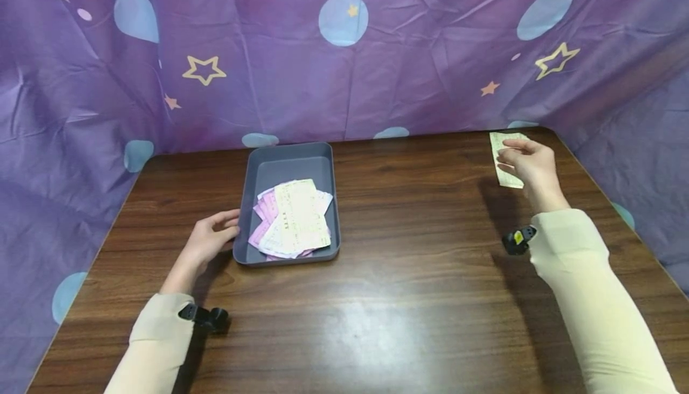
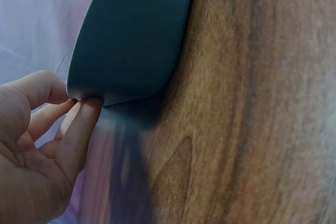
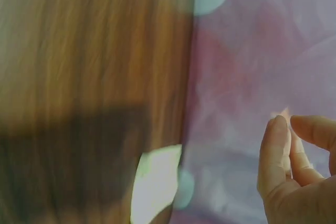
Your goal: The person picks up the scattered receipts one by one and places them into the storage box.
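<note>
A dark grey rectangular tray (image 1: 290, 150) stands on the left half of the table, holding a fanned pile of printed paper slips (image 1: 301, 217) in pale yellow, white and pink. At its left side is my left hand (image 1: 207, 238). The left wrist view shows that hand's bent fingertips (image 2: 93, 106) touching the outside of the tray wall (image 2: 126, 40). My right hand (image 1: 533, 164) hovers over a pale yellow-green paper slip (image 1: 500, 152) at the far right, with fingers loosely bent. In the right wrist view, nothing shows between thumb and fingers, and the slip (image 3: 155, 182) lies apart from them.
The brown wooden table (image 1: 398, 232) ends at the back against a purple cloth (image 1: 290, 83) with stars and blue dots. The same cloth hangs to the left and right. Small black cameras (image 1: 207, 317) sit on both wrists.
</note>
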Demonstrator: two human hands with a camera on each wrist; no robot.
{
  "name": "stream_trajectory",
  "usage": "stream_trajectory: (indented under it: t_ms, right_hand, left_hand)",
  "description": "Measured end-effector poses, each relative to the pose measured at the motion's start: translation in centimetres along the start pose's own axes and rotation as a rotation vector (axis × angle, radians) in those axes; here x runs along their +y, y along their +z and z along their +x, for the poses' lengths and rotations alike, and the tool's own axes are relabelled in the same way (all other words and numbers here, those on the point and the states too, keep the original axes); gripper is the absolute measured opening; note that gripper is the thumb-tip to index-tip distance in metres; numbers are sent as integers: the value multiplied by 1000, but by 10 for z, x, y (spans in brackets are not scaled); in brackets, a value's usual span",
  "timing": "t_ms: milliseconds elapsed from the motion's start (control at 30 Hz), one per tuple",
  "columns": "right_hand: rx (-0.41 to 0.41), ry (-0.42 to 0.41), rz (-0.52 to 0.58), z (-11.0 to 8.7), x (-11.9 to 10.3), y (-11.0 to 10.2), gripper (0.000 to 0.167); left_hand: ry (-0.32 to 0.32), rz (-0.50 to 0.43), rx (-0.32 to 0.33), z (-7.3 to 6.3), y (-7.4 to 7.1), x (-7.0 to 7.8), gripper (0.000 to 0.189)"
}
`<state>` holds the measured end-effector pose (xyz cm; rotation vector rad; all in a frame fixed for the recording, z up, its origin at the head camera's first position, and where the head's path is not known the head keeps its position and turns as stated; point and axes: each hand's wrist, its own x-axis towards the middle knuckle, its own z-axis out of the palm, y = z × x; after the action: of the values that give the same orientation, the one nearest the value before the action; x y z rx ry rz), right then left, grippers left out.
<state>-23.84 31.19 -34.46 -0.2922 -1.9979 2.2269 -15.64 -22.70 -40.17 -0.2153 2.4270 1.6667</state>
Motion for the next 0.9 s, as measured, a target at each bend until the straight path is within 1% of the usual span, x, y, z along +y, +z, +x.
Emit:
stream_trajectory:
  t_ms: [233,333,467,533,700,767,900]
  right_hand:
    - [96,-6,-122,6,5,-27,31]
    - [127,5,-138,9,7,-35,30]
    - [167,22,-177,13,12,-46,36]
    - [186,31,-217,15,14,-51,39]
    - [197,77,-352,18,21,-64,40]
    - [190,96,-378,20,24,-68,40]
    - [189,116,-364,23,30,-76,38]
  left_hand:
    - [-21,19,10,1,0,0,49]
    - [-27,32,12,1,0,0,49]
    - [-23,35,9,1,0,0,49]
    - [-22,32,8,2,0,0,49]
    - [-18,25,9,1,0,0,49]
    - [-16,27,13,2,0,0,49]
    - [-15,28,15,2,0,-1,49]
